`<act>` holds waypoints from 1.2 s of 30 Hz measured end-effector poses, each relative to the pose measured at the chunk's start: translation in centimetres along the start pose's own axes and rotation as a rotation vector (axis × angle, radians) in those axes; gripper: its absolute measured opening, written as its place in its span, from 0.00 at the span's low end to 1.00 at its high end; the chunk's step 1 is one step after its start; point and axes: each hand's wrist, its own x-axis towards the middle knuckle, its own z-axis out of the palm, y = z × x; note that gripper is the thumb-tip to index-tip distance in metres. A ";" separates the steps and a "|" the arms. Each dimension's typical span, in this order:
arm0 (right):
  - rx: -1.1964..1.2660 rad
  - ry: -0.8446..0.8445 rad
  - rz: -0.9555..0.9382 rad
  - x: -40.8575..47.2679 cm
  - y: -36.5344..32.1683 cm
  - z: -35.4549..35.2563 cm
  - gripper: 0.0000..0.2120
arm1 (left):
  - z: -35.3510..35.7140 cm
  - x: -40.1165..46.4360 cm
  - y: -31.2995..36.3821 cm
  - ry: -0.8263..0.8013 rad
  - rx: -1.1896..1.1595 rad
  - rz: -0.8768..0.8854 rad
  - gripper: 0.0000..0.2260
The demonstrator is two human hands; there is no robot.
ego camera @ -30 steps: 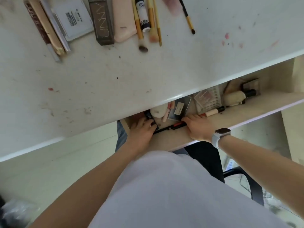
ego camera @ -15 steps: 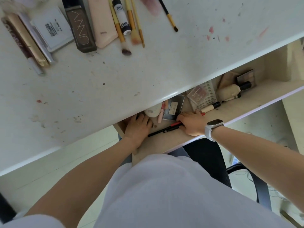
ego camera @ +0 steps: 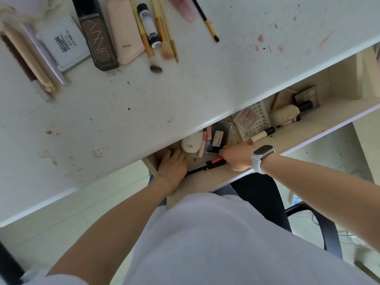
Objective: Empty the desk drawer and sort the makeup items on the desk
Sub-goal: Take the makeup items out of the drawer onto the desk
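below the stained desk [ego camera: 205, 95], in the drawer [ego camera: 308, 128], the right hand [ego camera: 238, 157] gripped a red pencil [ego camera: 216, 160]; the left hand [ego camera: 172, 167] lay flat just beside it.

Both bare forearms reached forward from the torso toward twelve o'clock. The left hand [ego camera: 172, 165] lay palm down, fingers extended and relaxed. At its three o'clock, the right hand [ego camera: 236, 157] curled its fingers, knuckles up.

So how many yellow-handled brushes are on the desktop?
3, side by side: a dark-bristled brush, a pink-bristled brush and a thin brush, its head cut off. More may lie out of frame.
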 end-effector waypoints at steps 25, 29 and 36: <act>0.808 0.096 -0.007 -10.5 3.2 -7.1 0.10 | -12.5 -5.0 -2.9 0.279 -1.301 -0.226 0.11; 1.039 0.355 -0.012 -11.4 3.8 -11.3 0.08 | -16.6 -4.2 -5.1 0.457 -1.612 -0.373 0.13; 1.013 0.754 0.255 -6.3 6.2 -18.5 0.10 | -22.2 1.6 -7.5 0.573 -1.843 -0.571 0.16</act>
